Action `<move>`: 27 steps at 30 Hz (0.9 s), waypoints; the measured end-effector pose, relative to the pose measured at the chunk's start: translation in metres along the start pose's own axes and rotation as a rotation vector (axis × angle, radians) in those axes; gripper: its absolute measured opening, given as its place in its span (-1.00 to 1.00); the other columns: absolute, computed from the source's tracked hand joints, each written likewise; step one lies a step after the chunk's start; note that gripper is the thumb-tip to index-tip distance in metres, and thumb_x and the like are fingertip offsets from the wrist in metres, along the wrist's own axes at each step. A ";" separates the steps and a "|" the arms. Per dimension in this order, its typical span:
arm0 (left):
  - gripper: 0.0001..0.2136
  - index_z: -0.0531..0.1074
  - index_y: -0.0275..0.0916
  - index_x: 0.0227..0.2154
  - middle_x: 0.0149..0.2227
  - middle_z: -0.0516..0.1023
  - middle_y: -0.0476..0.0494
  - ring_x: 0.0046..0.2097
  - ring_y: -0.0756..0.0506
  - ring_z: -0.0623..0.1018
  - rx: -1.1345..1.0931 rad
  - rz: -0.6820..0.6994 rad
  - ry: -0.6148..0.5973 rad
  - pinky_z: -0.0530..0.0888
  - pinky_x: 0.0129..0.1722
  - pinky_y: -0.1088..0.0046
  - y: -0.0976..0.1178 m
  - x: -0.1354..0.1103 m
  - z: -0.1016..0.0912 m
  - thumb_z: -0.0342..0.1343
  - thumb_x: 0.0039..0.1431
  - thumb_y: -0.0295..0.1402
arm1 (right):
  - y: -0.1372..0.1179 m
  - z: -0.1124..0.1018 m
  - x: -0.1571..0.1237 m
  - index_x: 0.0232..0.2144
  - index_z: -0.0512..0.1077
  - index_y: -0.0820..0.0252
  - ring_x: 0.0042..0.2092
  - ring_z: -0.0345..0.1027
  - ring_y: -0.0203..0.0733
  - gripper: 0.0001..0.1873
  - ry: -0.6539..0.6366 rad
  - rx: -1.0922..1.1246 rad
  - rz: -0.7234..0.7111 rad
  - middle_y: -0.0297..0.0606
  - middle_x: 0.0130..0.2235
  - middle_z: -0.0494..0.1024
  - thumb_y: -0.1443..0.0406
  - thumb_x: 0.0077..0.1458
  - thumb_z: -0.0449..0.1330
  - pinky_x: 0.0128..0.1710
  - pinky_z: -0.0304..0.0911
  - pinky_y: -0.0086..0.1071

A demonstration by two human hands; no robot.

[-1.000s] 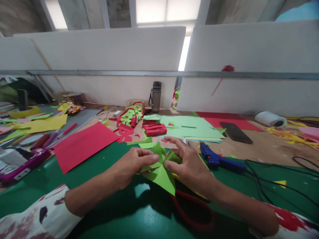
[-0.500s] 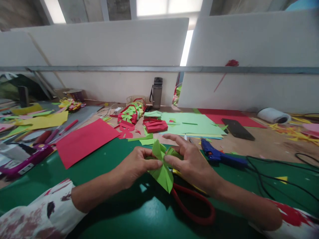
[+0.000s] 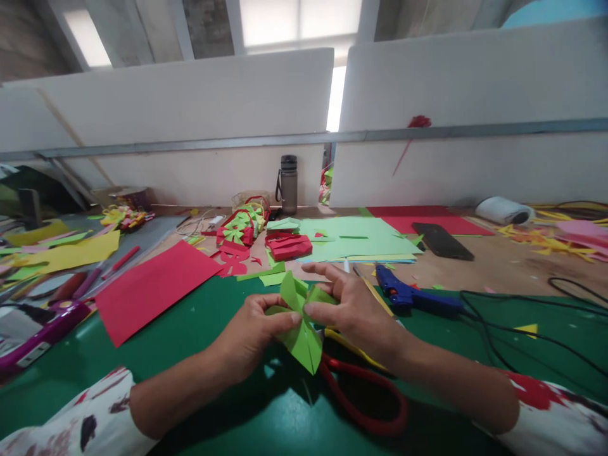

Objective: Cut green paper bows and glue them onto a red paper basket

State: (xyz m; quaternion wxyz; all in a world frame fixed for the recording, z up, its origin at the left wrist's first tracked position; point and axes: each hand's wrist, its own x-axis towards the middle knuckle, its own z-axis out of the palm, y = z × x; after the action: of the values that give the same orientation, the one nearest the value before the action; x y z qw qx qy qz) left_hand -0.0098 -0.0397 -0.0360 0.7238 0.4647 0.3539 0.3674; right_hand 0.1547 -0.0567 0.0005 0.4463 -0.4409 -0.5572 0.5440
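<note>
A folded light-green paper piece (image 3: 301,329) with pointed flaps is held just above the dark green mat (image 3: 199,323). My left hand (image 3: 251,339) pinches its centre from the left with closed fingers. From the right, my right hand (image 3: 349,310) pinches the same centre with thumb and a finger, while its other fingers stretch out over the paper. Red-handled scissors (image 3: 365,396) lie on the mat under my right wrist.
A red sheet (image 3: 152,288) lies left on the mat. Behind are red and green cut paper pieces (image 3: 242,228), light-green sheets (image 3: 356,237), a grey bottle (image 3: 287,183), a black phone (image 3: 441,240), a blue glue gun (image 3: 411,296) with black cables (image 3: 522,329), and a purple tool (image 3: 38,329).
Both hands kept their pinch on the green paper, and its lower flap has gathered into a narrower point. The view has shifted slightly.
</note>
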 end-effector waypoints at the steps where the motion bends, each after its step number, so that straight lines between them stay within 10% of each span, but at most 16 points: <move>1: -0.74 0.54 -0.36 -0.32 -0.45 0.58 -0.15 -0.43 -0.08 0.55 -0.023 -0.006 0.004 0.48 -0.33 0.40 0.001 0.000 0.000 0.34 -0.13 -0.37 | 0.000 -0.001 0.001 0.00 0.28 0.22 -0.42 0.40 -0.31 -0.45 -0.003 0.017 -0.009 -0.43 -0.44 0.51 0.45 -0.11 0.21 -0.46 0.28 -0.48; 11: -0.79 0.51 -0.34 -0.32 -0.33 0.58 -0.16 -0.35 -0.08 0.56 -0.166 0.014 0.264 0.53 -0.34 0.37 0.015 0.004 -0.004 0.28 -0.08 -0.43 | 0.007 -0.014 0.010 -0.01 0.26 0.24 -0.30 0.40 -0.23 -0.51 0.049 -0.122 -0.095 -0.34 -0.37 0.48 0.23 0.01 0.25 -0.28 0.28 -0.34; 27: -0.59 0.51 -0.37 -0.26 -0.39 0.56 -0.16 -0.42 -0.06 0.52 -0.199 -0.063 0.103 0.45 -0.42 0.44 0.001 0.003 0.001 0.39 -0.21 -0.30 | 0.007 0.006 0.010 0.02 0.22 0.20 -0.26 0.47 -0.17 -0.35 0.051 0.015 0.020 -0.24 -0.21 0.55 0.42 -0.19 0.26 -0.33 0.36 -0.39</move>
State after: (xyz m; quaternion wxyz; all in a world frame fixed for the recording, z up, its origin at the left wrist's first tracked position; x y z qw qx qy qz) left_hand -0.0082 -0.0374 -0.0348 0.7583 0.3598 0.3667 0.4012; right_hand 0.1466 -0.0484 -0.0066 0.4584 -0.4567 -0.5370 0.5412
